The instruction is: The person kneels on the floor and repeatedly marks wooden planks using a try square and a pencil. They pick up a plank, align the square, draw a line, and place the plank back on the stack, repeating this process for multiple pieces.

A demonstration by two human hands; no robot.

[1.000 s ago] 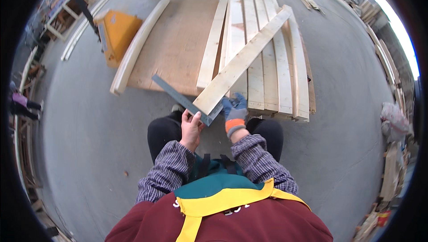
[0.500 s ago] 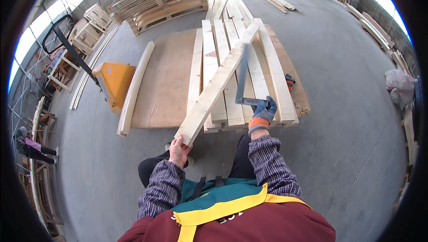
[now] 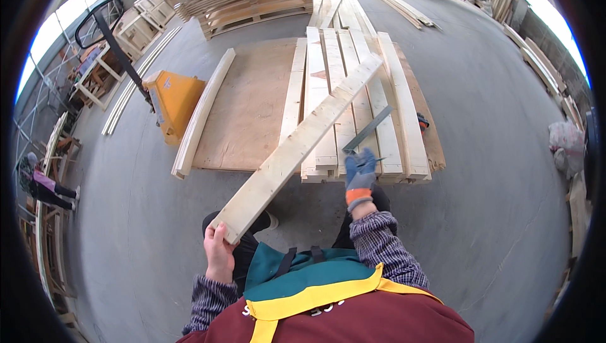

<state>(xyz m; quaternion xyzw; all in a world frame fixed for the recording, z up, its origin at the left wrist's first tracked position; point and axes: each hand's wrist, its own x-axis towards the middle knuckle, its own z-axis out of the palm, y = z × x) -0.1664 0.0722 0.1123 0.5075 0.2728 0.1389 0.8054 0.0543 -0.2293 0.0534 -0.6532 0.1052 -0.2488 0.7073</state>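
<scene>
My bare left hand (image 3: 219,251) grips the near end of a long pale timber board (image 3: 287,160), thumb on top. The board slants up to the right, its far part over a row of similar timbers (image 3: 348,115). On those timbers, right of the held board, the blade of a metal try square (image 3: 368,129) shows. My right hand (image 3: 360,175), in a grey-blue glove with an orange band, is at the square's near end. A thin dark tip sticks out at its right. Motion blurs the fingers, so whether they hold the square is unclear.
Under the timbers is a plywood sheet (image 3: 252,100), with another timber (image 3: 205,112) along its left edge. A yellow pallet jack (image 3: 173,100) stands beside it. Stacked pallets (image 3: 252,2) rise behind. An orange-and-dark glove (image 3: 423,123) lies at right. Another person (image 3: 45,182) stands far left.
The held board's near end has come down and left with my left hand. The square's blade has tilted to the right and lower, and my right hand has moved slightly left and down.
</scene>
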